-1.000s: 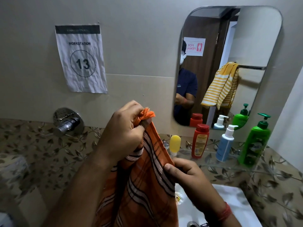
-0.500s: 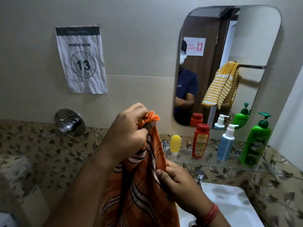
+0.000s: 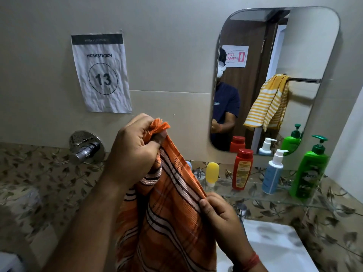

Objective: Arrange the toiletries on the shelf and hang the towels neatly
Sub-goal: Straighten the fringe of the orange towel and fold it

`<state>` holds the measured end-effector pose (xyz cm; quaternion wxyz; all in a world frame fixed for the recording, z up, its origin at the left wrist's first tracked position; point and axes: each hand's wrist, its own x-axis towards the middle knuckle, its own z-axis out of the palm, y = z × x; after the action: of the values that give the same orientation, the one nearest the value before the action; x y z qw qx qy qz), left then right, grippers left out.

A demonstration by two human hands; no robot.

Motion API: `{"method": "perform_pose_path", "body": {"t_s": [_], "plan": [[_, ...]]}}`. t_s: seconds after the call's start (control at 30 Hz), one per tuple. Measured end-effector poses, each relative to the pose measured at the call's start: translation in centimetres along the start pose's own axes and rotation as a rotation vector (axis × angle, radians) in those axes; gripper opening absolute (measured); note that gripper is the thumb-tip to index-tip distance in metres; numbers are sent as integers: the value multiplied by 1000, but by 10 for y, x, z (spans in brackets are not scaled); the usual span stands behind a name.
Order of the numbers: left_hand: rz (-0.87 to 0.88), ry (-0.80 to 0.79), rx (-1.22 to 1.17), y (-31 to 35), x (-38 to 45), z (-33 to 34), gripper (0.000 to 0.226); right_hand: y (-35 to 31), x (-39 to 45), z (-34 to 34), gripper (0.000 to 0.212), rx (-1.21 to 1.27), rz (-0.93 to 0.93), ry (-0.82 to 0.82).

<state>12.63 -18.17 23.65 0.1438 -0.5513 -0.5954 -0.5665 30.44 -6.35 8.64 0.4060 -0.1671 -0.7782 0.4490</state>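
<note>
An orange towel (image 3: 167,222) with white and dark stripes hangs in front of me. My left hand (image 3: 133,152) grips its fringed top corner, held up high. Lower and to the right, my right hand (image 3: 220,214) pinches the towel's edge. On the glass shelf (image 3: 255,197) under the mirror stand a small yellow bottle (image 3: 212,172), a red bottle (image 3: 242,168), a blue pump bottle (image 3: 273,173) and a green pump bottle (image 3: 309,169). The towel hides the shelf's left end.
A mirror (image 3: 275,79) on the wall reflects a yellow striped towel (image 3: 269,103) on a rail behind me. A chrome wall tap (image 3: 85,148) sticks out at the left. The white basin (image 3: 275,246) lies below the shelf. A paper sign (image 3: 101,73) reads workstation 13.
My right hand has slid along the towel's edge, away from my left hand, so the edge now runs taut between them. My left hand keeps hold of the fringed corner.
</note>
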Motion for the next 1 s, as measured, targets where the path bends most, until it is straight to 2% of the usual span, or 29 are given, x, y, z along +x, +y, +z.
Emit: {"method": "perform_pose_path", "body": {"t_s": [0.07,0.17,0.23,0.33,0.4,0.47,0.5,0.53,0.6,0.63,0.7,0.77,0.9,1.0], "plan": [[-32,7,-21,-5,-1,-5,17,-2,1,-5,47,-10,-1,17],[-53,2,-12,-7,-3,-7,17,-4,1,-8,33,-167,-78,-40],[-55,19,34,-11,-4,-9,18,-6,0,-9,29,-210,-126,9],[-152,12,277,-35,0,-16,20,-19,-4,-11,25,-197,-190,98],[-297,-40,497,-54,1,-21,18,-34,-6,-12,19,-245,-240,60],[-353,-75,557,-60,-6,-20,19,-50,-6,-12,12,-286,-284,-19],[-337,-130,442,-56,-11,-17,21,-57,-4,-12,14,-309,-320,-60],[-330,-232,209,-47,-18,-11,26,-64,-2,-13,23,-340,-358,-97],[-327,-520,-325,-26,-33,4,43,-78,4,-15,31,-382,-400,-160],[-305,-628,-428,-21,-38,11,49,-82,6,-16,29,-387,-426,-181],[-266,-761,-444,-16,-44,23,57,-87,11,-22,27,-396,-464,-199],[-277,-816,-481,-14,-45,26,59,-89,13,-27,31,-405,-474,-211],[-207,-891,-483,-8,-44,34,35,-90,11,-36,27,-388,-484,-224],[-173,-874,-493,-5,-43,42,30,-86,9,-43,14,-377,-460,-223]]}}
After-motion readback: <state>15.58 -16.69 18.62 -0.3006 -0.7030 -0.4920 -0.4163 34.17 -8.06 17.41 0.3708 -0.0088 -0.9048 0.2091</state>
